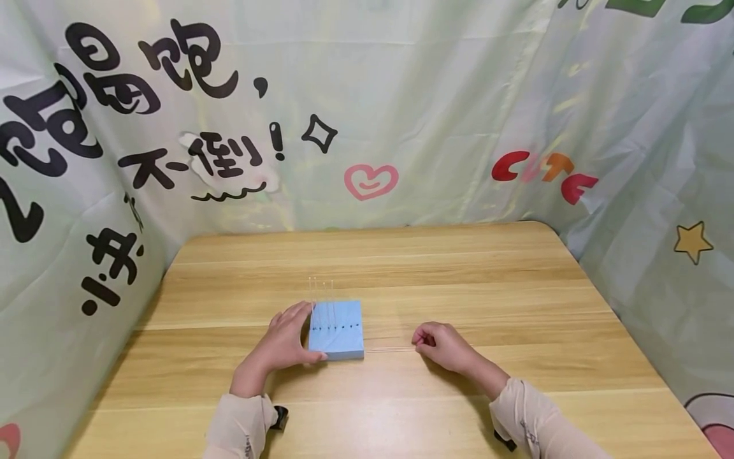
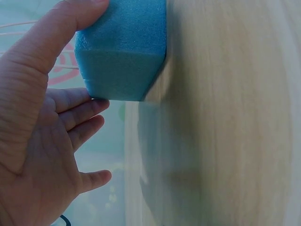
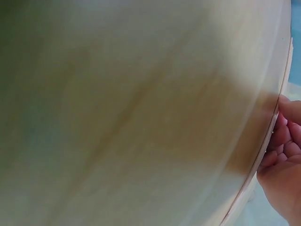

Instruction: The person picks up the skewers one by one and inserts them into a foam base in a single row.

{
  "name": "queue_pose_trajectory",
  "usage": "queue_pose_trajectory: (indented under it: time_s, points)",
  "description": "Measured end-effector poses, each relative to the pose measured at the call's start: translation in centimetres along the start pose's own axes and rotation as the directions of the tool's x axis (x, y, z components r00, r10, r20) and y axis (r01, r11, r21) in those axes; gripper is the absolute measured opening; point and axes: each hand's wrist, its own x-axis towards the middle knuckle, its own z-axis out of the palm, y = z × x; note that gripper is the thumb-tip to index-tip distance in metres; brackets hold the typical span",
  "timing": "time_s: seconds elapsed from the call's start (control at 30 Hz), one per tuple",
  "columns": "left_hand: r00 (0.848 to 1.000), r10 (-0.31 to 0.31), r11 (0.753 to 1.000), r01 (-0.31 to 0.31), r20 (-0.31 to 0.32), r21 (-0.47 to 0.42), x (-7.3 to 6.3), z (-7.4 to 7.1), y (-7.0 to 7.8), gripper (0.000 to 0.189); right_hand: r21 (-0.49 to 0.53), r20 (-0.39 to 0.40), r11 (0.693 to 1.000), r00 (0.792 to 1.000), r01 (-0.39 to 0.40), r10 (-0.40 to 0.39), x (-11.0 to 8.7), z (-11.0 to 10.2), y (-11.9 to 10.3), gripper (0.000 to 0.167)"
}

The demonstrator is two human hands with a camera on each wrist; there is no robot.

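My left hand (image 1: 283, 341) holds a blue foam block (image 1: 338, 347) at its left side on the table. In the left wrist view the thumb lies on one face of the block (image 2: 122, 70), a fingertip touches another, and the little finger sticks out. Several thin pale sticks (image 1: 327, 296) stand upright from the block, which has a row of dark marks across its top. To the right, my right hand (image 1: 450, 347) has curled fingers and pinches at the end of thin sticks (image 1: 390, 350) lying on the table. Its fingertips are partly hidden in the right wrist view.
The wooden table (image 1: 459, 274) runs back to a printed curtain (image 1: 424, 115), which also hangs along both sides. Dark straps show at both sleeve cuffs (image 1: 243, 417).
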Motion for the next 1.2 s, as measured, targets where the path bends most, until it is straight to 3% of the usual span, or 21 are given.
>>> queue_pose_trajectory:
  time_s: [0.3, 0.63, 1.03, 1.2]
  points:
    - [1.000, 0.000, 1.000, 0.000, -0.003, 0.004, -0.1, 0.1, -0.1, 0.106, 0.006, -0.010, 1.000, 1.000, -0.006, 0.006, 0.0, -0.1, 0.0, 0.006]
    - [1.000, 0.002, 1.000, -0.002, -0.006, 0.016, 0.0, 0.1, -0.3, 0.107, 0.027, -0.110, 0.999, 0.993, 0.037, -0.034, 0.6, -2.2, -1.2, 0.004]
    - [1.000, 0.004, 1.000, -0.004, -0.014, 0.003, 0.1, 0.1, -0.1, 0.107, -0.031, -0.338, 0.991, 0.932, 0.129, -0.132, 2.8, -4.4, -3.6, 0.007]
    - [1.000, 0.002, 1.000, -0.002, -0.014, 0.007, 0.1, 0.0, -0.1, 0.107, 0.025, -0.378, 0.990, 0.918, 0.136, -0.117, 3.7, -4.3, -5.3, 0.005]
